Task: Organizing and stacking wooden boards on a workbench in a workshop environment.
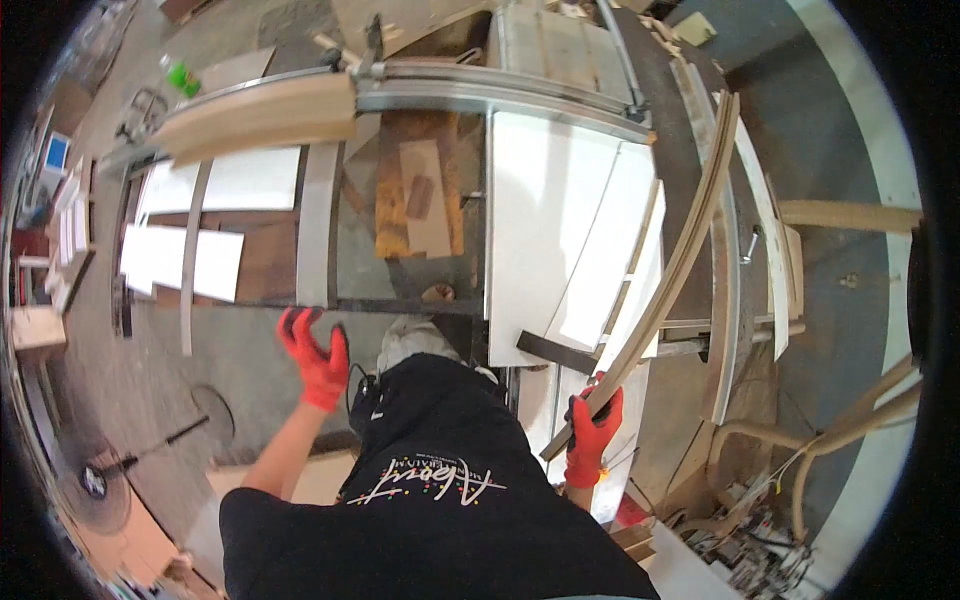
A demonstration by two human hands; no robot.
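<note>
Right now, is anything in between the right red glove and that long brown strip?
No, nothing visible is: the right hand already grips the long brown strip, near the end closest to the person.

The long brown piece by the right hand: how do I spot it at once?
Find the large white panel right of centre. On its right, a long brown piece slants down to the red-gloved right hand. Unlike the white strip farther right, it is in that hand's grip.
</note>
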